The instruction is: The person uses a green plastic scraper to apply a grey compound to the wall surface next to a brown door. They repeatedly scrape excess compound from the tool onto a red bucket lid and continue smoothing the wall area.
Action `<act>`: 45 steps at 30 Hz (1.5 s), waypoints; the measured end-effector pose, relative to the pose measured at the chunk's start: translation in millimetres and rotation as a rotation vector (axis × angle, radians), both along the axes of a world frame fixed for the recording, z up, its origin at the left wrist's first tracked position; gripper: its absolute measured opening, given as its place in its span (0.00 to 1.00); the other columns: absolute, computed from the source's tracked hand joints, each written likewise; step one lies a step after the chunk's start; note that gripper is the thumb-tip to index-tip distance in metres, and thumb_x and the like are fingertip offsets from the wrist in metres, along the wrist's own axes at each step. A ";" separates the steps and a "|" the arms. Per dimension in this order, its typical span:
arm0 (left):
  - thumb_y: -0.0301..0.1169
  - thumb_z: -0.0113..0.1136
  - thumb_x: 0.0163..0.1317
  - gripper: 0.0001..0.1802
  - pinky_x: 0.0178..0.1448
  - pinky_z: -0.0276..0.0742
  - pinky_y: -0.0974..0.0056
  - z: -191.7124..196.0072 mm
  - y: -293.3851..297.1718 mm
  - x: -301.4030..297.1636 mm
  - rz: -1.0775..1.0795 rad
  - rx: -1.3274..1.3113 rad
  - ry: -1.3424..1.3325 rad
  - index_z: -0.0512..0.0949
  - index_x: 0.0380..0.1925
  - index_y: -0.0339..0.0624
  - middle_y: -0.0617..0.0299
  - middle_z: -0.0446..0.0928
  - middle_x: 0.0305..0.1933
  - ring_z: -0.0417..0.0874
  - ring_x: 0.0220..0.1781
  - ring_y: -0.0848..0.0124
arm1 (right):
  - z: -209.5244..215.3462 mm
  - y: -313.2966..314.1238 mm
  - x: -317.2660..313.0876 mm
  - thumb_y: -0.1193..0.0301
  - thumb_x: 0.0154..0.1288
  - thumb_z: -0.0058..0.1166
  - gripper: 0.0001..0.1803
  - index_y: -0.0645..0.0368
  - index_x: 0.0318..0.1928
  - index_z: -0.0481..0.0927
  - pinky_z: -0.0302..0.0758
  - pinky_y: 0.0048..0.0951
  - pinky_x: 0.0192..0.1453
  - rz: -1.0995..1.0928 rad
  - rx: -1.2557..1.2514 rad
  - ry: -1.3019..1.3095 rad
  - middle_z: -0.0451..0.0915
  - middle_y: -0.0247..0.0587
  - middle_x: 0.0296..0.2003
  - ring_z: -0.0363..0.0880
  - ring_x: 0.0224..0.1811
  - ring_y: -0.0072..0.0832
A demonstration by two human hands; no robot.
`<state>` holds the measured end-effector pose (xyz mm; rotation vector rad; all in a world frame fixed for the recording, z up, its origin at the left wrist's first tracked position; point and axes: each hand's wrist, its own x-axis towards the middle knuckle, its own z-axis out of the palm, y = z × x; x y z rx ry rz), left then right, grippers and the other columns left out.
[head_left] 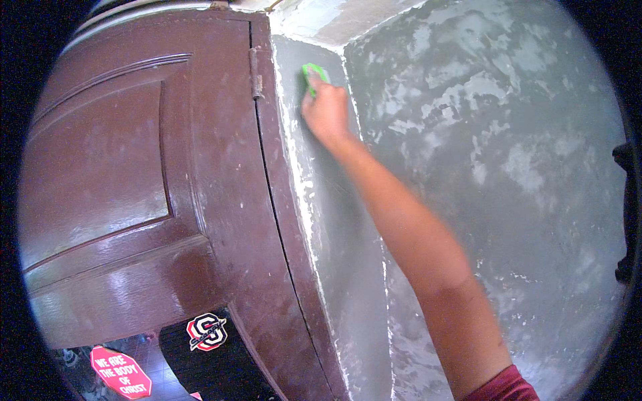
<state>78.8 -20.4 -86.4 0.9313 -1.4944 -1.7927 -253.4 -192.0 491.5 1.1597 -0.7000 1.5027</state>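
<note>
My right hand (326, 110) is raised high and closed on a small green sponge-like pad (312, 73), pressed flat against a narrow grey wall strip (341, 254) beside a door frame. My forearm stretches up from the lower right, with a dark red sleeve at its base. My left hand is not in view.
A dark brown panelled door (134, 200) fills the left, with a hinge (255, 73) near its top and stickers (206, 332) low down. A patchy grey-and-white wall (508, 154) spreads to the right. A dark fixture (627, 214) sits at the far right edge.
</note>
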 end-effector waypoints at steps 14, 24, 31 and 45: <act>0.51 0.46 0.69 0.24 0.24 0.55 0.74 6.0 -10.4 -14.4 -0.247 -0.047 -0.044 0.78 0.52 0.47 0.76 0.65 0.22 0.60 0.20 0.83 | -21.0 54.1 66.8 0.81 0.57 0.49 0.18 0.66 0.50 0.77 0.74 0.39 0.41 0.383 -0.002 -0.027 0.80 0.59 0.33 0.80 0.33 0.47; 0.48 0.44 0.70 0.22 0.24 0.54 0.73 26.0 1.7 -4.0 -0.105 -0.019 0.033 0.78 0.51 0.47 0.76 0.65 0.22 0.59 0.19 0.82 | -23.9 39.0 -48.0 0.78 0.55 0.51 0.20 0.60 0.51 0.78 0.74 0.47 0.43 0.076 -0.093 -0.346 0.80 0.60 0.30 0.80 0.34 0.53; 0.47 0.43 0.71 0.22 0.25 0.54 0.72 39.8 -2.0 -9.4 -0.230 -0.120 -0.026 0.78 0.51 0.47 0.75 0.64 0.22 0.59 0.21 0.82 | -29.9 2.6 -39.0 0.79 0.54 0.50 0.24 0.60 0.55 0.76 0.77 0.44 0.40 -0.094 0.057 -0.093 0.80 0.60 0.32 0.81 0.31 0.50; 0.49 0.43 0.70 0.24 0.25 0.54 0.73 22.6 -2.8 -11.2 -0.304 -0.107 0.057 0.77 0.53 0.45 0.75 0.62 0.22 0.59 0.21 0.81 | -25.5 7.9 78.4 0.82 0.49 0.50 0.25 0.67 0.52 0.76 0.79 0.44 0.40 -0.030 -0.128 0.145 0.79 0.61 0.32 0.81 0.31 0.50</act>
